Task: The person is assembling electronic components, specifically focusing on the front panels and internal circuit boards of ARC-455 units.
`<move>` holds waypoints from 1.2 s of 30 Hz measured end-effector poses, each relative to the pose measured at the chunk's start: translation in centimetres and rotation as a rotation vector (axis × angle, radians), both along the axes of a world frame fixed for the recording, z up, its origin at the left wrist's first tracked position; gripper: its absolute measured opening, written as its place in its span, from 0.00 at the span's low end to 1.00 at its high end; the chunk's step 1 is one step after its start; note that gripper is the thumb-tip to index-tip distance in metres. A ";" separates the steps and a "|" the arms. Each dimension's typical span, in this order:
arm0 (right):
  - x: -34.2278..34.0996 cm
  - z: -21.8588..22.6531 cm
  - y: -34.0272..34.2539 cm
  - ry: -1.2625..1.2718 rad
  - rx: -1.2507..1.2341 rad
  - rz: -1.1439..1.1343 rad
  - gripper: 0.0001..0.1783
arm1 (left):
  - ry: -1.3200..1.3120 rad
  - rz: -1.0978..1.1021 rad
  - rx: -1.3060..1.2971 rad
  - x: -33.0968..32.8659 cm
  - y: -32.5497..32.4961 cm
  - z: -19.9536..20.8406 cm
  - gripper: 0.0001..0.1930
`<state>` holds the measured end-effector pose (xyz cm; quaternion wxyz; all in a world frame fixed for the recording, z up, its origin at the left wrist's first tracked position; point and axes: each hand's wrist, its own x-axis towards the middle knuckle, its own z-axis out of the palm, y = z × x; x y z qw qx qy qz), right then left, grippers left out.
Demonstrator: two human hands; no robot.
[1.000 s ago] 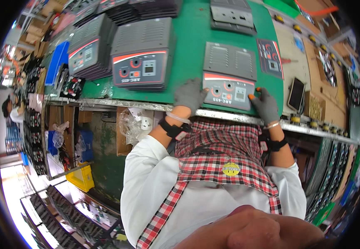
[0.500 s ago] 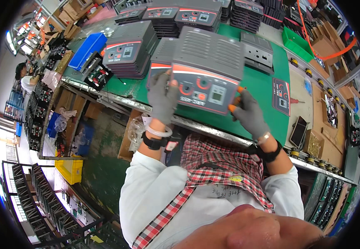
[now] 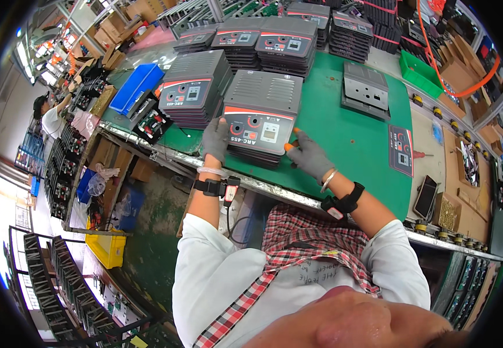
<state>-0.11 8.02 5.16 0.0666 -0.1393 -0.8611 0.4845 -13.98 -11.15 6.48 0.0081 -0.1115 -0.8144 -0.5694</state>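
Observation:
A grey metal housing cover point(image 3: 263, 95) with vents on top and a printed front panel lies squarely on a short stack of like covers point(image 3: 255, 155) near the table's front edge. My left hand point(image 3: 215, 140), in a grey glove with bare fingertips, lies along the cover's left side, fingers stretched out. At its lower right corner is my right hand point(image 3: 312, 156), gloved alike with orange fingertips; its fingers are spread and open. Whether those fingertips touch the cover, I cannot tell.
A taller stack of covers point(image 3: 192, 87) stands to the left, beside a blue bin point(image 3: 137, 88) and a black part with fins point(image 3: 148, 120). More stacks point(image 3: 286, 46) line the back. Rightward lie bare grey housings point(image 3: 366, 90), a loose front panel point(image 3: 401, 149) and a phone point(image 3: 425, 196).
The cover that was raised between my hands has come down onto the stack. My right hand has moved left and my left hand slightly left, both now beside the cover.

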 end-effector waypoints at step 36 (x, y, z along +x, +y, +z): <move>-3.2 1.6 29.2 -0.581 1.004 0.037 0.20 | 0.687 -0.761 -0.371 13.1 7.8 -7.3 0.09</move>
